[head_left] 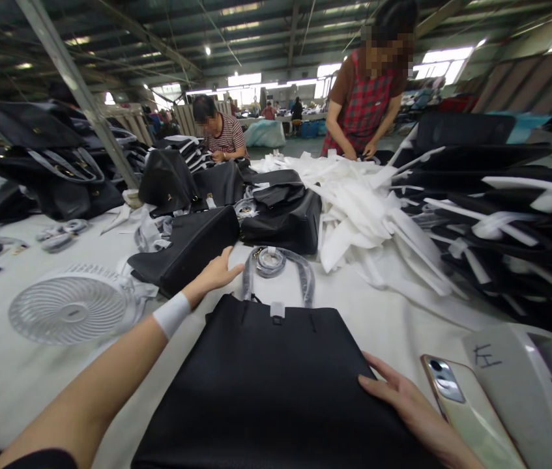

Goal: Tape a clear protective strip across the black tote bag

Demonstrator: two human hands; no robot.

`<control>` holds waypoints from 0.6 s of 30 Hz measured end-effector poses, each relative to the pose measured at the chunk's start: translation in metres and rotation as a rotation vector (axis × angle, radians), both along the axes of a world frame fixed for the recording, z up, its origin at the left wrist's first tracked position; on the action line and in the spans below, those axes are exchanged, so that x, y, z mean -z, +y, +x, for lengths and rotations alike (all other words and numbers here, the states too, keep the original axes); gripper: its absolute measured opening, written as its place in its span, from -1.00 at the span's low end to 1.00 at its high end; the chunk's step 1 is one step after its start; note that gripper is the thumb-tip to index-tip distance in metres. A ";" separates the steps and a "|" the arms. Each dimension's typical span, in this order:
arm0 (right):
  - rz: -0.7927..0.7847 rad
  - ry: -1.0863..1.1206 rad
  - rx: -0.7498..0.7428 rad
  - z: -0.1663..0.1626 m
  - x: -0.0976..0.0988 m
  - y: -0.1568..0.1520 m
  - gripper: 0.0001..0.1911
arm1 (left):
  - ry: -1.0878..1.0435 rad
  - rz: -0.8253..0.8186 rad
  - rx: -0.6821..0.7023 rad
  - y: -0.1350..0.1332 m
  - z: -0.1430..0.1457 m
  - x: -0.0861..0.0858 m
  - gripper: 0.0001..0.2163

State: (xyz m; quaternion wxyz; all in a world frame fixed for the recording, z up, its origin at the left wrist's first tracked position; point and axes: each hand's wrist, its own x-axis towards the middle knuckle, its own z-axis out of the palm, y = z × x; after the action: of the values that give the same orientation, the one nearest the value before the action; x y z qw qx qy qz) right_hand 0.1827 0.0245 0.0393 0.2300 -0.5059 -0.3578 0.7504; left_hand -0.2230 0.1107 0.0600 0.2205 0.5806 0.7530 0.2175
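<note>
A black handbag (276, 384) lies before me, its top edge pointing away. Two handles (307, 280) in clear plastic wrap stretch out beyond that edge, and a pale tab (277, 311) covers the closure. My right hand (397, 394) grips the bag's right side, thumb on the front and fingers at the edge. Past the upper left corner, my left hand (216, 270) is held out with thumb and fingers apart, holding nothing. Close to it are a coiled, wrapped strap (270, 262) and another black bag (192, 244) on its side.
A white fan (70, 306) stands at left. A phone (476, 410) leans by a pale machine (524, 384) at right. White packing sheets (358, 208) and stacked black bags (515, 247) lie beyond. Across the table, a person in a checked apron (366, 98) and another in stripes (227, 137) work.
</note>
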 end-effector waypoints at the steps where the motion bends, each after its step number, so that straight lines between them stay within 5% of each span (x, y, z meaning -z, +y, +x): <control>1: 0.013 -0.028 -0.004 -0.001 -0.001 0.002 -0.07 | -0.012 -0.046 -0.009 -0.020 -0.006 -0.005 -0.23; 7: 0.147 -0.138 -0.047 -0.013 -0.013 0.011 -0.26 | -0.365 -0.337 -0.081 -0.112 -0.011 0.000 -0.09; 13: 0.147 -0.120 -0.056 -0.017 -0.009 0.009 -0.25 | -0.268 -0.037 -0.071 -0.135 0.003 0.036 -0.08; 18: 0.134 -0.079 0.008 -0.013 0.025 0.009 -0.12 | -0.340 0.158 -0.123 -0.152 0.018 0.076 -0.33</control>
State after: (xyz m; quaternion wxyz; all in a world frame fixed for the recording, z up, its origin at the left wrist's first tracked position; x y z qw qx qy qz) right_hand 0.1696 0.0337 0.0147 0.2522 -0.5202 -0.4141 0.7031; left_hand -0.2045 -0.0414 -0.0156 0.2846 0.5041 0.7194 0.3839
